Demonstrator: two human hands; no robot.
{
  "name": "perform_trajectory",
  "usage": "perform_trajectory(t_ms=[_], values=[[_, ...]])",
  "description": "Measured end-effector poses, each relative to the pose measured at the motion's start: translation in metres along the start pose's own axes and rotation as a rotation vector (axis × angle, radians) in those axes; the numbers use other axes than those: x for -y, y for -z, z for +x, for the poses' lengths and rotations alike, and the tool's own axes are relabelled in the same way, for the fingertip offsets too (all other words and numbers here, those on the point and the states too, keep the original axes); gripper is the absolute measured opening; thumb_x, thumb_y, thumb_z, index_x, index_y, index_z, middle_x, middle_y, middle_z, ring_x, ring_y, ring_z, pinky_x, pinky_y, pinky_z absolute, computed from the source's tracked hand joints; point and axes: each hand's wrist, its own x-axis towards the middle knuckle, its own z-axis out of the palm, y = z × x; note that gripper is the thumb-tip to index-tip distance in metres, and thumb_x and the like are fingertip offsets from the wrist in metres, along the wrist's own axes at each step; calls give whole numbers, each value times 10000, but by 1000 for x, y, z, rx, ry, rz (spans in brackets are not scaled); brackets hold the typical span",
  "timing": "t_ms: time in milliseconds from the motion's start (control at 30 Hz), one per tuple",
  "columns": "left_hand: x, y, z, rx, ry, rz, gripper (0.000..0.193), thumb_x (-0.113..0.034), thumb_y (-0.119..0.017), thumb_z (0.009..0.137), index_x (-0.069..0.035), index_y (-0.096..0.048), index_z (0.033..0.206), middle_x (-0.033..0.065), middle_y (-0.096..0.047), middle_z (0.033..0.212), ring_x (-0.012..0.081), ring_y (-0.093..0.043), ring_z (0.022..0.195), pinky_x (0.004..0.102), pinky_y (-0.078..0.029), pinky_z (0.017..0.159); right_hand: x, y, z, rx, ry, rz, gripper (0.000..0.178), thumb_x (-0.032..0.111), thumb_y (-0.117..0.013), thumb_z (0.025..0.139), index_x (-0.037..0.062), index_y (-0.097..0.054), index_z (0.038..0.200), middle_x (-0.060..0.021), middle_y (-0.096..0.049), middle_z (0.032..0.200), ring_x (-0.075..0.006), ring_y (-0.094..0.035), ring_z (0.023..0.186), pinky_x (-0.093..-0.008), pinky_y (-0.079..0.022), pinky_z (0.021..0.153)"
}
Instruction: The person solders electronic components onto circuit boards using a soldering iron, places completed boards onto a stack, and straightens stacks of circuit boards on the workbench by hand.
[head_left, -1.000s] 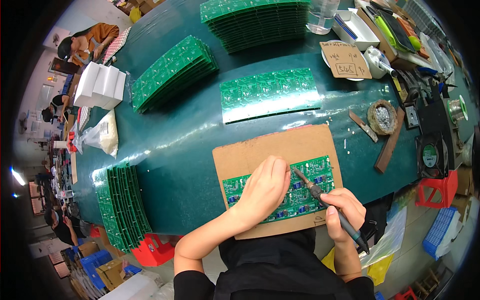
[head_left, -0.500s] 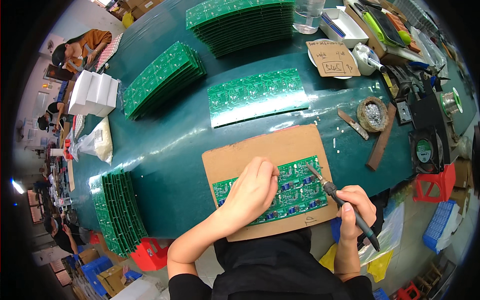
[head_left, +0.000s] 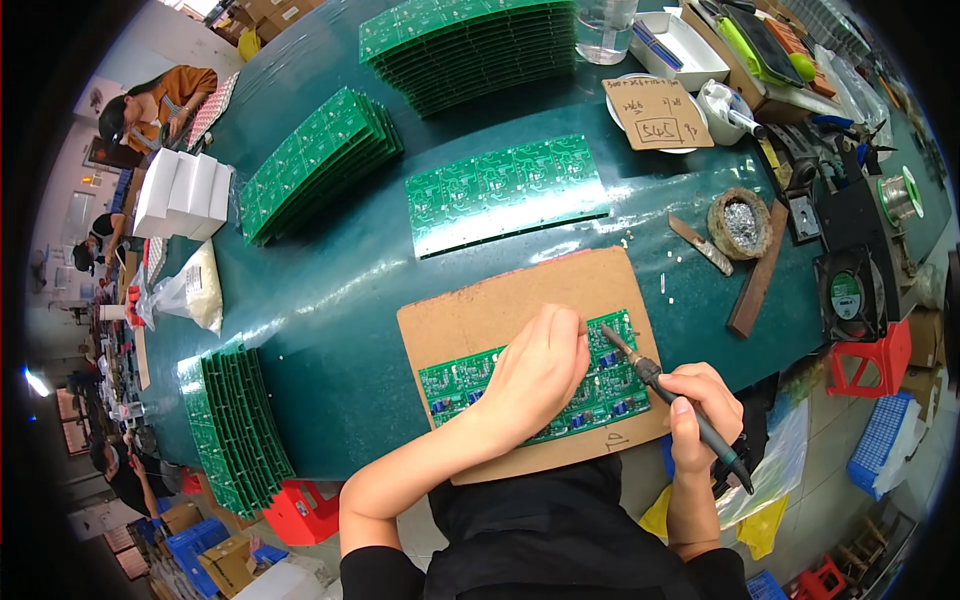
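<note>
A green circuit board (head_left: pixel 455 378) lies on a brown cardboard sheet (head_left: pixel 480 310) at the near edge of the dark green table (head_left: pixel 330 290). My left hand (head_left: pixel 535 375) rests on the board with fingers curled, pressing it down. My right hand (head_left: pixel 705 410) grips a soldering iron (head_left: pixel 670 395) like a pen. Its tip touches the board's upper right part, just right of my left fingers.
Stacks of green boards sit at the left (head_left: pixel 235 430), upper left (head_left: pixel 315 165) and top (head_left: pixel 470 45); a single panel (head_left: pixel 505 195) lies beyond the cardboard. A solder-tip cleaner (head_left: pixel 738 222), wooden strip (head_left: pixel 757 270), small fan (head_left: pixel 850 295) and solder spool (head_left: pixel 900 195) stand at the right. Other people work at far left.
The view has shifted slightly, so the cardboard and board sit lower. Both hands stay on the board and iron, the iron tip still at the board's right part.
</note>
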Motion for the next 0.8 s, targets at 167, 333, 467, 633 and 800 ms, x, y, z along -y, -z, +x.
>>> perform_trajectory(t_ms=[167, 333, 467, 633, 800], values=[[3, -7, 1, -14, -1, 75, 174, -56, -641, 905, -34, -521, 1029, 161, -582, 928, 377, -625, 849, 464, -509, 719, -1, 0, 0, 11, -16, 14, 210, 72, -606, 746, -67, -690, 879, -143, -639, 714, -239, -606, 628, -324, -488, 593], [6, -9, 3, -27, -17, 109, 165, -56, -650, 882, -39, -524, 987, 152, -578, 919, 368, -619, 827, 461, -505, 704, 1, 1, -2, 27, -48, 8, 217, 85, -618, 756, -70, -691, 889, -151, -642, 726, -236, -611, 635, -320, -488, 595], [0, -6, 5, -50, -63, 99, 149, -31, -635, 856, -32, -515, 946, 151, -579, 891, 367, -615, 832, 458, -502, 707, -1, 11, -3, -131, -125, -26, 229, 118, -606, 832, -65, -700, 932, -151, -650, 801, -161, -587, 624, -300, -469, 568], [3, -2, 0, -27, -67, 73, 144, -34, -625, 857, -29, -508, 941, 164, -582, 876, 372, -613, 842, 472, -494, 720, -29, 32, 35, -233, -69, -695, 259, 46, -568, 957, -17, -654, 1193, -86, -632, 1034, -152, -594, 828, -270, -470, 754], [3, 9, -7, -32, -20, 55, 128, -44, -617, 874, -29, -505, 934, 180, -584, 882, 385, -609, 848, 485, -486, 724, -21, 25, 16, -257, -211, -329, 250, 24, -582, 960, -9, -645, 1200, -68, -618, 1019, -125, -591, 905, -263, -473, 810]])
